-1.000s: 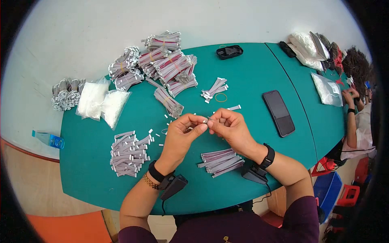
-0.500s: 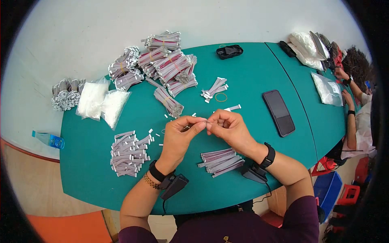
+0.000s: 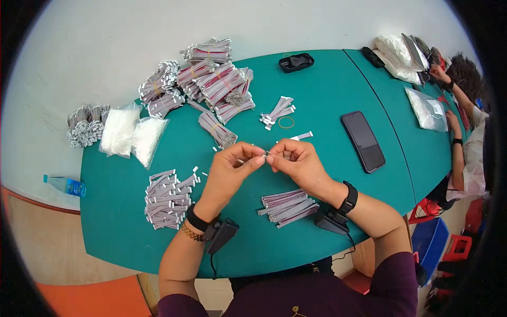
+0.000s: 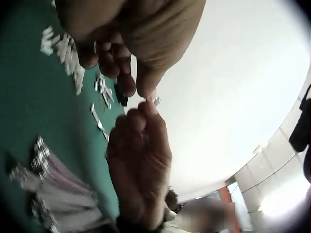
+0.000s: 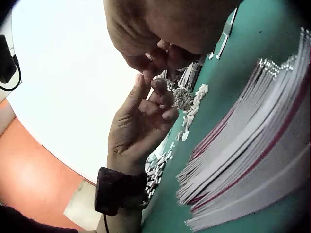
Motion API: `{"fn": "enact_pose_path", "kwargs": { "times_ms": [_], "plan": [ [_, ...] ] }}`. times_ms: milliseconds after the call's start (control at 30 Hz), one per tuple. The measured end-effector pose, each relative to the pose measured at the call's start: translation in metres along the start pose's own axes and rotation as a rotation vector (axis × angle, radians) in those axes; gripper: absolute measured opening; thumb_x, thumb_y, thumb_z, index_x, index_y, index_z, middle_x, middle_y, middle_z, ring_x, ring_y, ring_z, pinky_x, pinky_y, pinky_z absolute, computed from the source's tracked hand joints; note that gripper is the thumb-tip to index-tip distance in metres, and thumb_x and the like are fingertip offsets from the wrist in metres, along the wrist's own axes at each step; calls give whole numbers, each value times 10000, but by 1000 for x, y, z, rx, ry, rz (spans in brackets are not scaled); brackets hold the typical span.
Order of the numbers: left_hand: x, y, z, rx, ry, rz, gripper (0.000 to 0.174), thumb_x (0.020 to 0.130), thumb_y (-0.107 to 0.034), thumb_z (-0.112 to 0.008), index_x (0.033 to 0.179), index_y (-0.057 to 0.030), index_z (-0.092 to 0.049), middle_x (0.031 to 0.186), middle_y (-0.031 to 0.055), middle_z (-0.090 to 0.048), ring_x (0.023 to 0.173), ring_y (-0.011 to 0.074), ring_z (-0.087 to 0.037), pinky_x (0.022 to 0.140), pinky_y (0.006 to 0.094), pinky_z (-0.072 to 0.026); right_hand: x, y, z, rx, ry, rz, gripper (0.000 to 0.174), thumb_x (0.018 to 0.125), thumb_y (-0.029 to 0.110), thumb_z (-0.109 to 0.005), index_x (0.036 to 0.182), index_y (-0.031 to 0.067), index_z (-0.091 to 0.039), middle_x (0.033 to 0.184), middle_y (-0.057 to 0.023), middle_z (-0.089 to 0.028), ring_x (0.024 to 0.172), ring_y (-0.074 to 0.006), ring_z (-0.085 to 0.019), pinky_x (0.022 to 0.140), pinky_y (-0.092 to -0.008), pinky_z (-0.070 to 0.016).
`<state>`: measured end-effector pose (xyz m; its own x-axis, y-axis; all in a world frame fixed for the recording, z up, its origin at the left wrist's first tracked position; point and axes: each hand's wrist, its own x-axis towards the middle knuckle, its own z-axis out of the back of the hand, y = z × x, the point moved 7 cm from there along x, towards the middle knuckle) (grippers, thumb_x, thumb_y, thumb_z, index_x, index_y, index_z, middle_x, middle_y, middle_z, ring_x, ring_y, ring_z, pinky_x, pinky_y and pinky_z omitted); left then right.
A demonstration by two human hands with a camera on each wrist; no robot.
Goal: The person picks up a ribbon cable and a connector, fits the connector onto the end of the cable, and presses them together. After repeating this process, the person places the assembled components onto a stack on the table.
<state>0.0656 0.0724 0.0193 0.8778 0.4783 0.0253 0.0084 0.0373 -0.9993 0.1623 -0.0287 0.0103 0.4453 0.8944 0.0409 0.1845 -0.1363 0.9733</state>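
Observation:
Over the middle of the green table, my left hand (image 3: 231, 170) and right hand (image 3: 302, 165) meet at the fingertips. A very small piece (image 3: 266, 154), partly hidden, is pinched between thumb and forefinger of both hands; its shape is too small to tell. Below the right hand lies a stack of flat grey and purple cables (image 3: 288, 206), seen large in the right wrist view (image 5: 248, 141). Left of the left hand spreads a pile of short grey cables with white ends (image 3: 168, 199). A single cable (image 3: 302, 137) lies just beyond the right hand.
Banded cable bundles (image 3: 219, 84) are heaped at the back left, beside bags of white parts (image 3: 120, 129). A few cables (image 3: 278, 112), a rubber band (image 3: 286, 122), a phone (image 3: 363, 141) and a black case (image 3: 296, 62) lie farther right. Another person's arm (image 3: 458, 95) reaches in at the right.
The head view has shifted slightly. Both hands stay together at the fingertips, with the left wrist a little farther left. The other person's upper hand has reached toward the dark items at the back.

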Motion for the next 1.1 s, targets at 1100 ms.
{"fn": "enact_pose_path", "kwargs": {
  "times_ms": [1100],
  "plan": [
    [3,0,14,339,-29,-70,96,804,-49,-667,884,-11,-632,802,44,-653,692,92,-601,623,235,-481,1,4,5,9,-22,-78,76,855,104,-637,854,31,-614,693,22,-599,606,-11,-506,529,-167,-355]
  ]
}}
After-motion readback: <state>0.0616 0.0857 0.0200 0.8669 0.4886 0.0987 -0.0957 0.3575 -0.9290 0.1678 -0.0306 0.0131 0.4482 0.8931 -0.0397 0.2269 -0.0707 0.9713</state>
